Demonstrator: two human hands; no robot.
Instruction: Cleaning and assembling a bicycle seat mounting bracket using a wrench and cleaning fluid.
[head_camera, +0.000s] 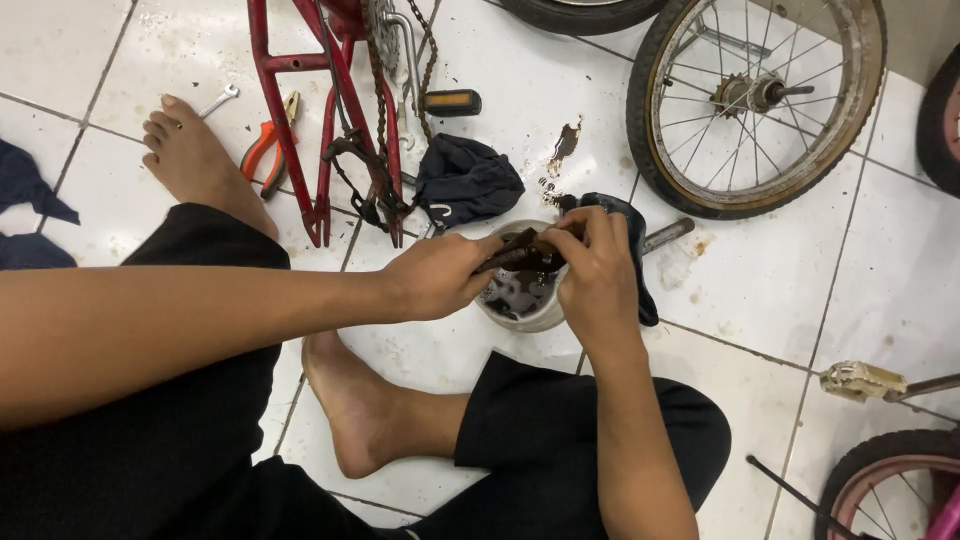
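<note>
- Greasy, dark metal made up the bicycle part (520, 252) that both hands gripped over a small pale bowl (520, 318) on the tiled floor (780, 300).
- Left hand (432, 276) was closed around the near end of that part, fingers curled tight, thumb along the top.
- Right hand (596, 268) was closed on the far end, fingers wrapped over it, with a dark cloth (632, 250) bunched behind the knuckles.
- Directly beneath the grip sat the bowl, holding dark, oily contents; what exactly lay in it could not be told.
- Just beyond the hands lay a second dark rag (466, 180), and past it a red bicycle frame (320, 110) with its chain (380, 120) hanging.
- Orange-handled pliers (268, 148) and a small wrench (218, 100) lay left of the frame, near a bare foot (200, 165).
- Well off to the right of the grip lay a spoked wheel (756, 100).
</note>
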